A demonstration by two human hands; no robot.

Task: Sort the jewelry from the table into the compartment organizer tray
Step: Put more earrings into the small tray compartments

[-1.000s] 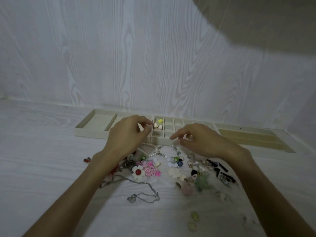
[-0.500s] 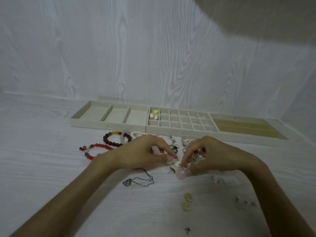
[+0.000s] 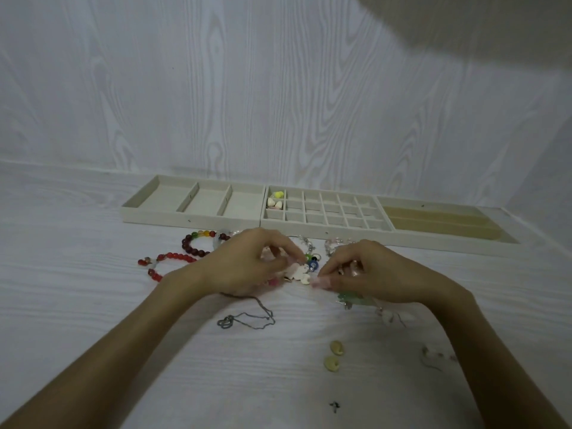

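Under left hand [image 3: 247, 267], jewelry pile [image 3: 309, 267] partly hidden.

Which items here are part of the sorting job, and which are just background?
Job:
organizer tray
red bead bracelet
dark bead bracelet
chain necklace
white flower piece
two shells
left hand
right hand

Background:
table
wall

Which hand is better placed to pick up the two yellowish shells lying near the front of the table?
Probably the right hand. The two yellowish shells lie nearer it; the left hand would have to cross over.
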